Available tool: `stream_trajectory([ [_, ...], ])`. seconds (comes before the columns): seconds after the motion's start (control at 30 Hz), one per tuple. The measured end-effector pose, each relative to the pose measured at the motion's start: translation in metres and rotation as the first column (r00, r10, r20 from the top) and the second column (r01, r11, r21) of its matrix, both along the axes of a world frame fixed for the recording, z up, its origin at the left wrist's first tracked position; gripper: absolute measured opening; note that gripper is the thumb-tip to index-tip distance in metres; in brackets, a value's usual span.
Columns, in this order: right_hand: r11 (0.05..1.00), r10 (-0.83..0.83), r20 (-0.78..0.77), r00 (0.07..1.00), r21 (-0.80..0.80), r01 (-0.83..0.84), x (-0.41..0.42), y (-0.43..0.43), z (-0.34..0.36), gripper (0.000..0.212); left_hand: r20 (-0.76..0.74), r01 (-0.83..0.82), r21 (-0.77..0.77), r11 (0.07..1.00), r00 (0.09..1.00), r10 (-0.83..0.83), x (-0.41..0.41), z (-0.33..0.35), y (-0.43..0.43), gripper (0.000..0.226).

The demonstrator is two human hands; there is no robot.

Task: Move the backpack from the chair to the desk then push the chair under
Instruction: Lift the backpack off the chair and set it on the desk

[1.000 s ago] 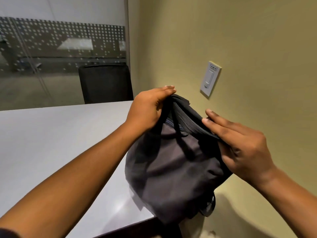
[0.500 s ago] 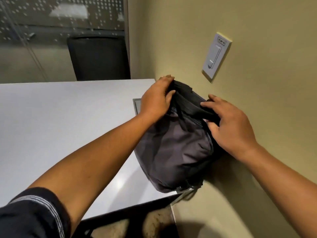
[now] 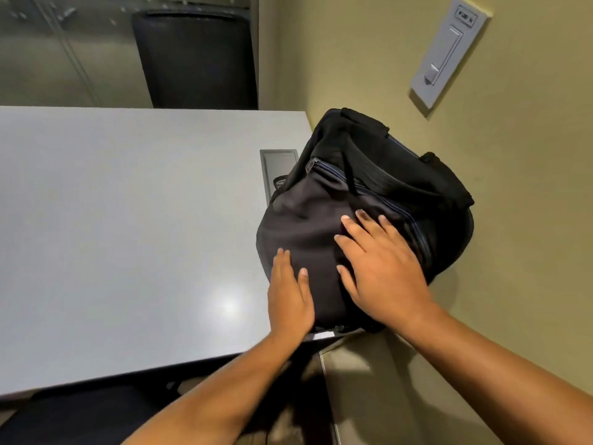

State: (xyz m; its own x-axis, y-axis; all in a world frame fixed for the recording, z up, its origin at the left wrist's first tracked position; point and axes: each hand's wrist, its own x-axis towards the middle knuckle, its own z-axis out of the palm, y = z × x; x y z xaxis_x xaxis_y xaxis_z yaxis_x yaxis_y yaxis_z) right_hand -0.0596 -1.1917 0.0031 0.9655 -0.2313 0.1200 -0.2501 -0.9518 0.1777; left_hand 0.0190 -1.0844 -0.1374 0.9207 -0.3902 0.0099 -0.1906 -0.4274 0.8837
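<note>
The dark grey and black backpack (image 3: 362,200) lies on the right end of the pale grey desk (image 3: 128,226), against the wall. My left hand (image 3: 290,297) rests flat on its near left edge, fingers extended. My right hand (image 3: 382,268) lies flat on its front panel, fingers spread. Neither hand grips a strap or handle. A dark seat (image 3: 80,415) shows below the desk's near edge at the bottom left.
A black chair (image 3: 195,59) stands behind the far side of the desk, before a glass partition. A recessed grey cable hatch (image 3: 277,165) sits in the desktop, partly under the backpack. A wall switch (image 3: 446,53) is mounted on the olive wall at right.
Both hands let go of the backpack's top straps and now lie flat on its front. The backpack has settled onto the desk, and my view has tilted further down.
</note>
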Motion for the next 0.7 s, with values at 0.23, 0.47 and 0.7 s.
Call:
stream_trajectory([
  [0.23,0.983,-0.169,-0.122,0.978,-0.092,0.158,-0.001,-0.021,-0.029,0.056,-0.185,0.124,0.123,0.985,0.978,-0.1,-0.022,-0.03,-0.007,0.063],
  [0.47,0.983,-0.167,-0.153,0.974,-0.105,0.152,0.0,-0.048,-0.061,0.055,-0.222,0.326,0.163,0.931,0.932,-0.287,0.003,-0.042,-0.019,0.061],
  [0.7,0.981,-0.191,-0.132,0.973,-0.067,0.184,0.014,-0.053,-0.073,0.054,-0.315,0.349,0.107,0.931,0.9,-0.301,0.019,-0.05,-0.031,0.06],
])
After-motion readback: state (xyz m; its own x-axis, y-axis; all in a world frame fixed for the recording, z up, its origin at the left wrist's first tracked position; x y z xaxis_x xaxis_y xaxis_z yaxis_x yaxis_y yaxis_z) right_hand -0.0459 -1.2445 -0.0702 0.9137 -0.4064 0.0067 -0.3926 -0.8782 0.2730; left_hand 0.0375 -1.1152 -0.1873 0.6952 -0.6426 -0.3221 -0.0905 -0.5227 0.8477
